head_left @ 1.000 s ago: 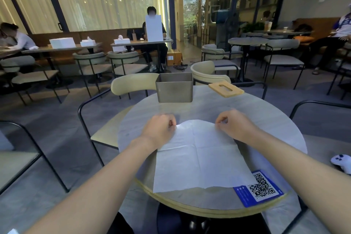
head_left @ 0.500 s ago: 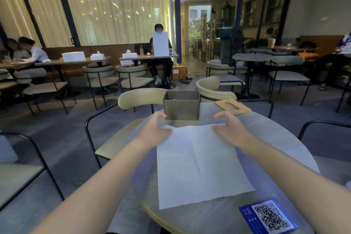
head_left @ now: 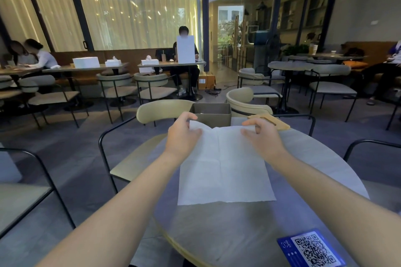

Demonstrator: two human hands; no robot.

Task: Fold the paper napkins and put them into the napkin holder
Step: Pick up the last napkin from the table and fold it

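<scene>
On the round table [head_left: 325,165], the napkin's [head_left: 223,169] far corners are pinched by left hand [head_left: 183,134] and right hand [head_left: 261,136]; uneven pulling could skew the fold

Both my bare forearms stretch out ahead of me, coming in from the lower corners and drawing closer together toward the wrists. My left hand [head_left: 183,136] is turned palm down, knuckles up, thumb reaching forward and the other fingers curled under toward it in a pinch. My right hand [head_left: 261,137] mirrors it, level with the left and well apart from it: back of the hand up, index finger and thumb extended forward and bent together, the remaining fingers loosely curled. Both wrists are straight, in line with the forearms.
</scene>
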